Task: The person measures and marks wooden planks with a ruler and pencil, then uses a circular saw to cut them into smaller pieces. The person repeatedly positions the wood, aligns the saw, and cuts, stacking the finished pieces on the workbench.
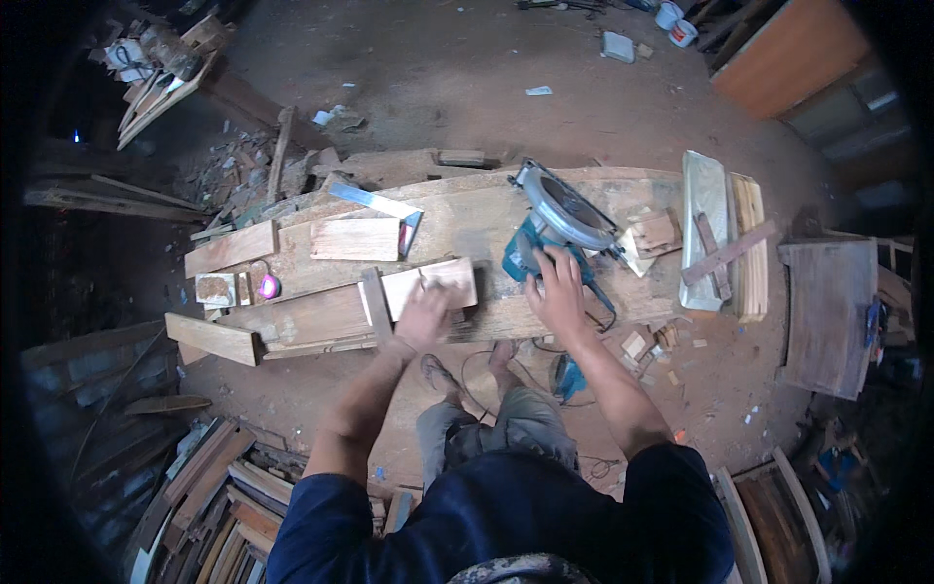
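Note:
My left hand (425, 316) is over a short pale wooden board (399, 291) at the middle of the bench. Motion smears its fingers, so I cannot see whether they grip it. A narrow dark wood strip (377, 304) crosses the board's left end. My right hand (558, 292) is at the near side of a teal circular saw (525, 255), thumb and fingers apart beside its body. The saw's silver guard and blade point away from me. Left of the saw, a try square (377, 200) with a blue-tinted blade lies by another cut board (342, 239).
The long plank bench (467, 212) carries a pink tape measure (269, 286) and offcuts at its left. Stacked boards (747, 248) and a pale tray-like piece (702, 229) occupy its right end. The saw's cable (611, 310) hangs near my feet. Scrap timber (233, 487) is piled behind left.

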The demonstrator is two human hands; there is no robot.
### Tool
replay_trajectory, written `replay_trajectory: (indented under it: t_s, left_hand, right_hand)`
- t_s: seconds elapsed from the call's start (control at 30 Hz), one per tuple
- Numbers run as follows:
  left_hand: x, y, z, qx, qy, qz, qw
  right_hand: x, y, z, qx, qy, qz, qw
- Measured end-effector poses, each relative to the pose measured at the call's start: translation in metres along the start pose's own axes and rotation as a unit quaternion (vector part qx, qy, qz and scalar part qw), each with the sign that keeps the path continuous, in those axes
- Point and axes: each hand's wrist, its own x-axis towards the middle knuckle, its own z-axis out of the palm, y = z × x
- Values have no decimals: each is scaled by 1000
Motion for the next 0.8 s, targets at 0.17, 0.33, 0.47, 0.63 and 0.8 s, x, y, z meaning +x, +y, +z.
replay_trajectory:
  t_s: [0.17, 0.33, 0.47, 0.63, 0.8]
  left_hand:
    - [0, 35, -9, -102, 181, -117, 971]
    - [-26, 0, 20, -84, 372, -481, 789]
    - [-23, -9, 17, -136, 229, -490, 830]
    - [-33, -9, 22, -135, 187, -504, 832]
    - [-29, -12, 18, -148, 158, -514, 830]
  right_hand:
    - [-77, -34, 52, 186, -141, 69, 970]
    - [-88, -39, 163, 309, -170, 321, 879]
    - [-78, 0, 233, 427, -97, 363, 823]
    - [-81, -26, 203, 399, -139, 447, 788]
    - [-132, -59, 175, 494, 9, 465, 734]
